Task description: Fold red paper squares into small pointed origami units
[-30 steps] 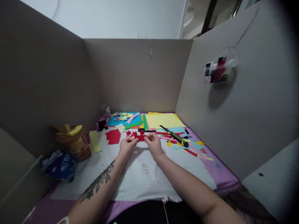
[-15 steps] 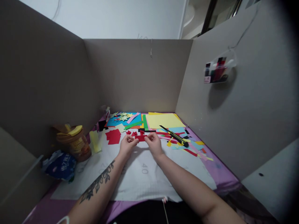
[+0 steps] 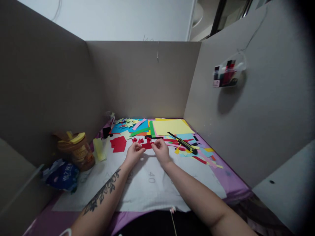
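Note:
A small red paper strip (image 3: 147, 146) is stretched between my two hands, above the white sheet (image 3: 142, 196). My left hand (image 3: 135, 152) pinches its left end between thumb and fingers. The right end is pinched by my right hand (image 3: 161, 151). Just beyond the strip lie small red paper pieces (image 3: 140, 141). Larger red paper (image 3: 118, 144) rests to the left of my left hand. A black and yellow cutter knife (image 3: 183, 143) lies to the right of my right hand, on coloured paper strips.
Yellow sheets (image 3: 171, 127) and a blue sheet (image 3: 140, 126) with paper stars lie at the back. A brown tub (image 3: 80, 152) and a blue packet (image 3: 62, 175) stand left. Grey panels (image 3: 145, 78) enclose the table, and a plastic container (image 3: 227, 74) hangs on the right one.
The view has shifted slightly. The red strip is now a little tilted, its right end higher, with both hands still gripping it.

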`<act>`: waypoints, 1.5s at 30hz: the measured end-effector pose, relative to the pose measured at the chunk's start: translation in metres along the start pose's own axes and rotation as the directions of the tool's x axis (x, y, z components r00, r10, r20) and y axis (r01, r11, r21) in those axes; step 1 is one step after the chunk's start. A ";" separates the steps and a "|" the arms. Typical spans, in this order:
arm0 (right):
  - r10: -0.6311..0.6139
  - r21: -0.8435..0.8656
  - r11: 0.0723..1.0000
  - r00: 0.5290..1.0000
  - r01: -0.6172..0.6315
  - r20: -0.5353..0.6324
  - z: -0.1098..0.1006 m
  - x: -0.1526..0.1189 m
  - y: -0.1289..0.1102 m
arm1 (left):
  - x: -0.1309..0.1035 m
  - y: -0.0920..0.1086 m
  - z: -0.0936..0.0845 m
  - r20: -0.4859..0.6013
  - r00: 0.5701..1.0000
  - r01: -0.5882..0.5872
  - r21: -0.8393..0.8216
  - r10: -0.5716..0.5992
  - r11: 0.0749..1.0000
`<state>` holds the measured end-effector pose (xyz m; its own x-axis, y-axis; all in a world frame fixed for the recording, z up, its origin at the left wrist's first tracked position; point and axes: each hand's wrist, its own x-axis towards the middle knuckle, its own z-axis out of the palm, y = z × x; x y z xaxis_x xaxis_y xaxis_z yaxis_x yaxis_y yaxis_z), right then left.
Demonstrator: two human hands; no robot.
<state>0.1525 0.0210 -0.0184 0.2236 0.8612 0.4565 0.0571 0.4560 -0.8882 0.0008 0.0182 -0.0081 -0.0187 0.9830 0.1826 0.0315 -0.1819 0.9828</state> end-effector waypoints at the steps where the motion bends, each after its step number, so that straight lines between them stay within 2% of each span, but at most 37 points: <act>1: -0.003 0.022 1.000 1.000 0.003 -0.008 0.002 -0.001 -0.001 | 0.001 -0.001 0.001 -0.020 1.000 -0.022 -0.004 0.022 1.000; 3: 0.014 0.106 0.994 1.000 -0.016 0.015 0.006 -0.003 -0.002 | 0.002 -0.002 0.003 -0.068 0.996 -0.062 -0.011 0.061 0.998; 6: 0.075 0.189 0.977 0.991 -0.095 0.110 0.013 -0.007 -0.005 | 0.000 0.000 0.006 -0.138 0.984 -0.117 -0.011 0.115 0.993; 11: 0.159 0.239 0.952 0.977 -0.189 0.140 0.019 -0.008 -0.010 | -0.004 0.000 0.012 -0.139 0.983 -0.127 -0.066 0.117 0.990; 15: 0.179 0.276 0.940 0.978 -0.202 0.104 0.019 -0.008 -0.011 | -0.004 -0.001 0.016 -0.133 0.990 -0.054 -0.088 0.042 0.995; 19: 0.170 0.245 0.953 0.984 -0.176 0.049 0.013 0.000 -0.005 | -0.003 -0.001 0.016 -0.153 0.983 0.073 -0.170 -0.100 0.983; 22: 0.189 0.259 0.952 0.979 -0.164 -0.075 -0.002 0.014 0.000 | 0.001 -0.001 0.010 -0.210 0.960 0.143 -0.203 -0.186 0.969; 23: 0.204 0.263 0.951 0.970 -0.164 -0.135 -0.007 0.018 0.001 | 0.002 -0.001 0.007 -0.223 0.956 0.146 -0.209 -0.193 0.967; 25: 0.191 0.247 0.958 0.965 -0.145 -0.177 -0.016 0.024 0.001 | 0.005 -0.001 0.003 -0.231 0.954 0.141 -0.217 -0.191 0.966; 27: 0.159 0.217 0.968 0.978 -0.127 -0.138 -0.018 0.024 0.000 | 0.006 -0.001 0.001 -0.224 0.958 0.131 -0.225 -0.182 0.966; 28: 0.150 0.210 0.969 0.985 -0.130 -0.083 -0.015 0.020 -0.001 | 0.005 -0.001 0.002 -0.218 0.960 0.125 -0.231 -0.177 0.965; 31: 0.178 0.236 0.950 0.977 -0.203 0.120 0.003 0.006 -0.003 | 0.001 0.000 0.007 -0.199 0.969 0.096 -0.245 -0.147 0.965; 33: 0.207 0.279 0.928 0.964 -0.248 0.167 0.016 -0.003 -0.003 | -0.003 0.001 0.012 -0.169 0.978 0.082 -0.216 -0.120 0.973; 35: 0.241 0.289 0.919 0.962 -0.269 0.129 0.023 -0.005 -0.002 | -0.006 0.002 0.016 -0.140 0.985 0.071 -0.178 -0.097 0.981; 37: 0.249 0.286 0.922 0.965 -0.261 0.078 0.021 -0.001 0.000 | -0.007 0.002 0.018 -0.133 0.988 0.053 -0.171 -0.076 0.984; 39: 0.235 0.284 0.931 0.972 -0.230 0.019 0.010 0.007 0.003 | -0.006 0.002 0.017 -0.156 0.986 0.031 -0.178 -0.059 0.983; 42: 0.241 0.284 0.939 0.961 -0.196 -0.136 -0.013 0.021 0.003 | -0.001 0.002 0.012 -0.221 0.973 0.040 -0.144 -0.071 0.989; 43: 0.248 0.275 0.942 0.950 -0.191 -0.190 -0.018 0.024 -0.002 | 0.000 0.002 0.010 -0.237 0.968 0.050 -0.134 -0.081 0.990; 45: 0.188 0.194 0.970 0.961 -0.149 -0.204 -0.022 0.024 -0.021 | 0.001 0.003 0.005 -0.260 0.961 0.059 -0.140 -0.094 0.988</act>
<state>0.1781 0.0272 0.0102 0.4244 0.8672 0.2607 -0.1663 0.3576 -0.9189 0.0059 0.0192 -0.0055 -0.2805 0.9556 0.0898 -0.1096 -0.1248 0.9861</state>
